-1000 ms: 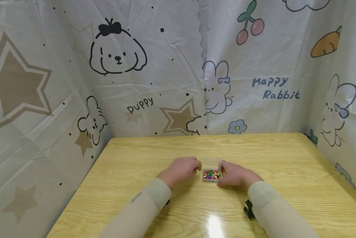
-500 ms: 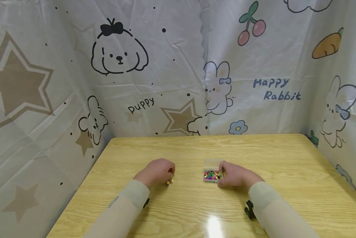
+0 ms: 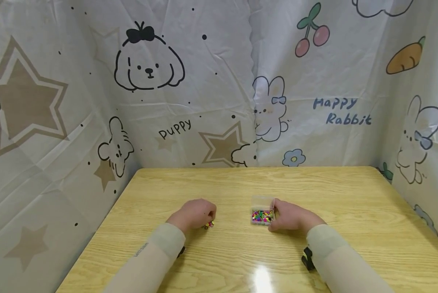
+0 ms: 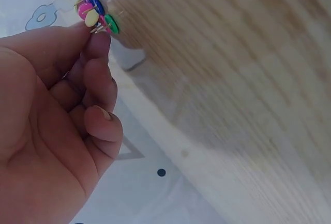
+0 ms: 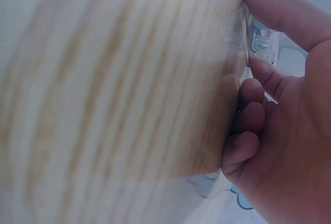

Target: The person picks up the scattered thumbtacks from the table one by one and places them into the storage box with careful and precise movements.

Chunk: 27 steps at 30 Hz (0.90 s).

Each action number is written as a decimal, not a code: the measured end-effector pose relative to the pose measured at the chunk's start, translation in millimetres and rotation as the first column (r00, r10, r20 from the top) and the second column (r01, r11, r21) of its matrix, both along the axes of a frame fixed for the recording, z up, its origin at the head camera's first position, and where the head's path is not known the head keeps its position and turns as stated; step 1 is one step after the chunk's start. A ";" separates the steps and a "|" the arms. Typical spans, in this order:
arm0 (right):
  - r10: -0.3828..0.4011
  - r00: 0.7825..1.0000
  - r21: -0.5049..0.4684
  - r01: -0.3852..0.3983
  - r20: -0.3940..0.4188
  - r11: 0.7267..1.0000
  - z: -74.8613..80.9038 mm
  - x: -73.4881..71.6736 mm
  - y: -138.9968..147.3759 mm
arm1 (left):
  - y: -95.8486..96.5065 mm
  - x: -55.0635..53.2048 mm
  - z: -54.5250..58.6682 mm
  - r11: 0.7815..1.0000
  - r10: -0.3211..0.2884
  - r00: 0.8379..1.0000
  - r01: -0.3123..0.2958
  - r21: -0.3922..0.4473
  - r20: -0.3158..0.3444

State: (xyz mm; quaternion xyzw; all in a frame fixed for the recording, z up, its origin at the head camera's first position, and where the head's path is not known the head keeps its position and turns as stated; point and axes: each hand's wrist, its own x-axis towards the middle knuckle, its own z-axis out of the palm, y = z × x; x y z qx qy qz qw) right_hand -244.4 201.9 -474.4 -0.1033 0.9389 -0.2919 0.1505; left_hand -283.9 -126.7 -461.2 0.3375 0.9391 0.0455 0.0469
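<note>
In the head view a small clear plastic box [image 3: 255, 222] full of colourful thumbtacks [image 3: 262, 215] stands on the wooden table, its clear lid [image 3: 261, 202] raised at the back. My right hand [image 3: 291, 215] grips the box's right side with thumb and fingers; the right wrist view shows the thumb along the box wall [image 5: 262, 45]. Left of the box, my left hand [image 3: 194, 212] is low over a small pile of loose thumbtacks [image 3: 210, 224]. In the left wrist view, thumb and index fingertips pinch at the edge of this pile [image 4: 93, 13], which has pink, blue, green, yellow and purple heads.
The wooden table [image 3: 314, 187] carries the box and the loose pile. A white printed curtain [image 3: 211, 93] surrounds it at the back and both sides. Black wrist straps [image 3: 308, 259] sit beneath the sleeves.
My left hand has moved left from beside the box to the loose thumbtacks and come down to them. My right hand has stayed on the box.
</note>
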 end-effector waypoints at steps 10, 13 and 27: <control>-0.021 1.000 0.011 0.021 0.011 1.000 -1.8 -0.8 -0.7 | 26.4 -1.4 -6.3 0.999 -0.041 0.997 0.040 -0.014 -0.069; -0.020 1.000 0.012 0.020 0.007 1.000 -2.7 -1.3 0.2 | 45.6 1.0 -8.1 0.996 -0.085 0.989 0.084 -0.014 -0.121; 0.008 1.000 -0.007 -0.008 -0.022 1.000 -3.4 -1.9 2.6 | 116.1 12.0 -6.0 0.980 -0.198 0.949 0.188 -0.066 -0.244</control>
